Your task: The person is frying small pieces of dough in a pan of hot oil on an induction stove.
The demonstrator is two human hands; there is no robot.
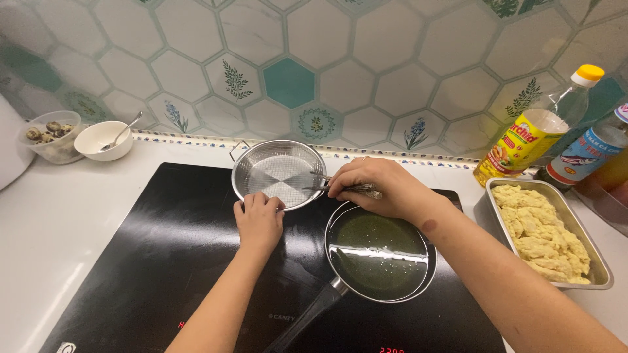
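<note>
1. Frying pan [379, 255] w/ oil sits nearest, on black cooktop [150, 261]; handle points to 7 o'clock.
2. Left hand [259, 219] at pan's 10 o'clock, fingers curled on near rim of metal strainer [278, 173].
3. Right hand [376, 186] at pan's 12 o'clock, pinching metal tongs [327, 186]; tips over strainer.
4. Tray [592, 255] of yellow batter pieces at 3 o'clock.
5. Far: oil bottle [533, 131] at 2 o'clock; white bowl [103, 139] w/ spoon and tub of quail eggs [51, 134] at 10 o'clock.
</note>
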